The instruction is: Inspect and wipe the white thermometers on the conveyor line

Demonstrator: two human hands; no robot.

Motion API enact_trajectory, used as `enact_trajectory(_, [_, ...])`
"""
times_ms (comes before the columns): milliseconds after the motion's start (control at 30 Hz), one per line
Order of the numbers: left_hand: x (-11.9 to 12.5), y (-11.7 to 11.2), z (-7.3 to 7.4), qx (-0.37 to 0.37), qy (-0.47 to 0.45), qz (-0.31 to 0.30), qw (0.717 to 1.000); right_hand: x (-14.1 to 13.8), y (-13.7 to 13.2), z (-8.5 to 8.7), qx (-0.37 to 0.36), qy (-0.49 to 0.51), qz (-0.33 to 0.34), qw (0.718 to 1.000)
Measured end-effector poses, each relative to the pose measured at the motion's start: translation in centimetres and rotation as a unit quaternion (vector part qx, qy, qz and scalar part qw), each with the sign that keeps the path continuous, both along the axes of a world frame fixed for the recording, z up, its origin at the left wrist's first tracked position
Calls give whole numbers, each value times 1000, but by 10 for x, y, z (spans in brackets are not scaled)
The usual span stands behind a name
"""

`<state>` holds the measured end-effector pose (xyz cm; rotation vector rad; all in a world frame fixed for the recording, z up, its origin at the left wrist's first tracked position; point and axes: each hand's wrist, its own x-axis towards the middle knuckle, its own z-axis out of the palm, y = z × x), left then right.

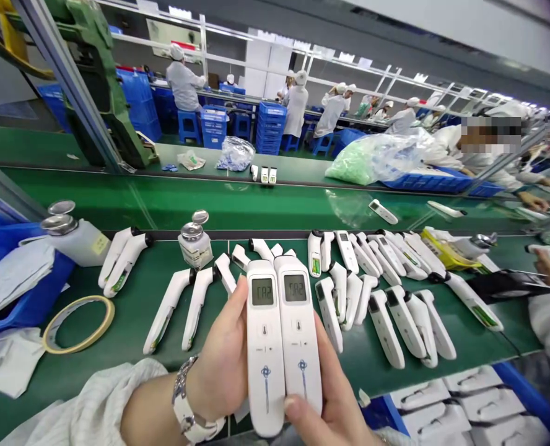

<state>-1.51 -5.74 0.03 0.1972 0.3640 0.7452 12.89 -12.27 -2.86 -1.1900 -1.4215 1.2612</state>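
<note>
Thermometers (264, 334), two, smooth white plastic with grey screens: I am holding them side by side over the near edge of the green mat (130, 322), screens up so both readouts are showing together, left hand (222, 365) wrapping one flank, right hand (335, 402) cupping the other. Beyond, matching units (386, 322) are lying scattered across it.

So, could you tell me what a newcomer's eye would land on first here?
Front and centre, the left hand and right hand hold two white thermometers side by side, both displays lit. Behind them, many more thermometers lie across the green table, with a tape roll at the left.
</note>
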Motion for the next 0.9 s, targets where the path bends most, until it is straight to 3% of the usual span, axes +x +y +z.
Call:
enact_trajectory(167, [-1, 3, 1, 14, -23, -14, 1000, -1, 0, -3, 12, -10, 4, 1000])
enact_trajectory(267, [-1, 4, 2, 13, 0, -5, 1000, -4, 1, 0, 50, -49, -8, 997])
enact_trajectory(333, [-1, 5, 2, 9, 19, 6, 1000, -5, 0, 1, 38, -84, -23, 995])
enact_trajectory(467, [1, 6, 3, 31, 78, 88, 993, -5, -5, 3, -24, -155, -53, 986])
enact_trajectory(533, [2, 7, 2, 58, 99, 137, 984, -5, -6, 3, -11, -180, -46, 982])
enact_trajectory(733, [3, 5, 3, 91, 86, 150, 981, -2, -1, 8, 76, -138, -29, 987])
enact_trajectory(900, [3, 5, 0, 92, 96, 134, 982, -1, 1, 20, 89, -123, -17, 988])
